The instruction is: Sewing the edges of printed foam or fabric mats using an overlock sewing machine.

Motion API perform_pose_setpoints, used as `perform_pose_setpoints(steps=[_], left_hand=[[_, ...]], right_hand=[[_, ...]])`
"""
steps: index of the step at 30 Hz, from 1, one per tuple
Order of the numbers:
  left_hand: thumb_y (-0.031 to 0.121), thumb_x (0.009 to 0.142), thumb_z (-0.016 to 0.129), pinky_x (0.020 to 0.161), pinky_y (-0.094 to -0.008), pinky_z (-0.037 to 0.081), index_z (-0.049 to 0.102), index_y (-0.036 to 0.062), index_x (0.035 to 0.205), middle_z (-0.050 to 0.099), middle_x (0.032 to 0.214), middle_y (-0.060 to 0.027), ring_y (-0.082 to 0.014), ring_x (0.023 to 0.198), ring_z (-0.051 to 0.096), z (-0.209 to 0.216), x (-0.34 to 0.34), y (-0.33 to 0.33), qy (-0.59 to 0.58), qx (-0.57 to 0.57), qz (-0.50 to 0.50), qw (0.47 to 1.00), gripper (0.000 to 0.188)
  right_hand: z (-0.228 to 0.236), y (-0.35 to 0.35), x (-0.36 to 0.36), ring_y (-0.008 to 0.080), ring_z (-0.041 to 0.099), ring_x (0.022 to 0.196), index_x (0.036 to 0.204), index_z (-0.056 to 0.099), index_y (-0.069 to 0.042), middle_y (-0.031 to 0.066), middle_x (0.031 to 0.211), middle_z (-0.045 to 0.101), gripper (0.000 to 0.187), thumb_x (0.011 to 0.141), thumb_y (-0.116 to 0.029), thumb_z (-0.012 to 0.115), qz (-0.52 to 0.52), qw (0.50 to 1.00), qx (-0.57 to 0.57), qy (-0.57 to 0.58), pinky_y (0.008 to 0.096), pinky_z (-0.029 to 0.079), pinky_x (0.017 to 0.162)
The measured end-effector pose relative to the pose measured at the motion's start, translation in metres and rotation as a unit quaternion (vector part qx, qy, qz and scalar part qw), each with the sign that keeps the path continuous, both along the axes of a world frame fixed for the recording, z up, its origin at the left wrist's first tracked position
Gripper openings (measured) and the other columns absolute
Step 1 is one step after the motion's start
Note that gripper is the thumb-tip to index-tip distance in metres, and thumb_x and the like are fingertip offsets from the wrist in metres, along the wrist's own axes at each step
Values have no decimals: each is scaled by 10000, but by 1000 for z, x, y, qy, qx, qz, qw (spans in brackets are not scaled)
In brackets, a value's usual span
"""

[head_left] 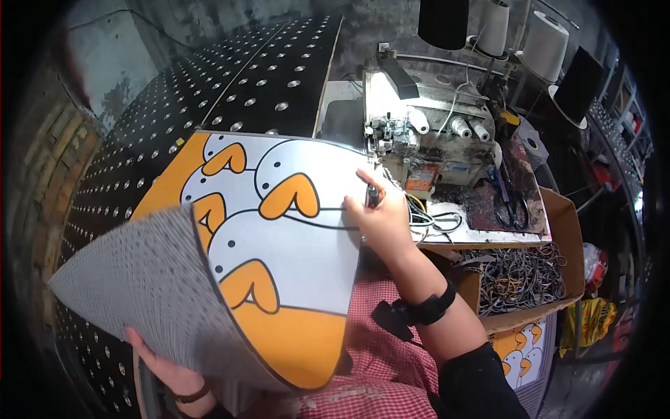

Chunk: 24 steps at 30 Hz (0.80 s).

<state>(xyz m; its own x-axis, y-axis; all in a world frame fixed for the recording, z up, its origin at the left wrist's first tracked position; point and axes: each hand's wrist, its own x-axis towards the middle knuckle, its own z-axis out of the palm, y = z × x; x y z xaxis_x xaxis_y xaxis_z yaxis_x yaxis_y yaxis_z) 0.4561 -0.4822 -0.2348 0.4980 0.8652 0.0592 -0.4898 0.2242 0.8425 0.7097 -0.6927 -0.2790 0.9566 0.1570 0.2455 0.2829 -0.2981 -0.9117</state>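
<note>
A floor mat (307, 265) with white cartoon ducks on orange lies across the work surface, its near-left part folded over so the grey ribbed backing (146, 279) faces up. My left hand (171, 370) grips the folded part at its lower edge, the fingers partly hidden by it. At the mat's right edge, close to the sewing machine (433, 133), is my right hand (384, 216). Its thumb and index finger rest on the mat, and the other fingers curl round a small dark object (373, 195) whose kind I cannot make out.
Black table panels (244, 77) with metal studs extend left. Thread cones (544, 45) stand behind the machine. Scissors (513, 209) lie at its right. Below, a cardboard box (565, 244) holds tangled trimmings (520, 279), with another duck-print mat (523, 359) beneath.
</note>
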Motion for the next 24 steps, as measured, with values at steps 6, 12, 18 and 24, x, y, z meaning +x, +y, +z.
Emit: perform_pose_setpoints(steps=[6,12,18,24], left_hand=[[518,882,356,978,-410,334,278,78,1337,322,1361,-89,-248,1208,352,-18,-28,-7,-100,-12,-274,957,638],[559,858,357,1014,-400,261,294,74,1331,337,1339,-90,-257,1201,337,-43,-23,-5,-100,-33,-282,954,681],[556,811,487,1010,-377,276,316,57,1311,372,1318,-47,-224,1184,355,-64,15,2,-84,-35,-169,981,726],[549,830,447,1005,-384,293,337,61,1295,380,1310,-83,-234,1171,367,-92,2,33,-65,-97,-355,928,684]], right_hand=[[-6,-7,-11,138,573,543,1104,554,34,146,793,638,449,685,-123,598,-19,1000,-4,6,251,469,583],[-20,-8,0,136,553,525,1097,563,19,152,776,633,408,712,-112,582,-47,999,16,-5,256,462,571],[-37,-20,-49,238,641,806,1129,530,27,221,914,620,410,752,-116,607,-14,991,17,-130,282,490,693],[-35,-34,-99,18,443,608,1178,502,31,-2,708,538,418,779,-48,597,38,996,64,-48,165,392,571]])
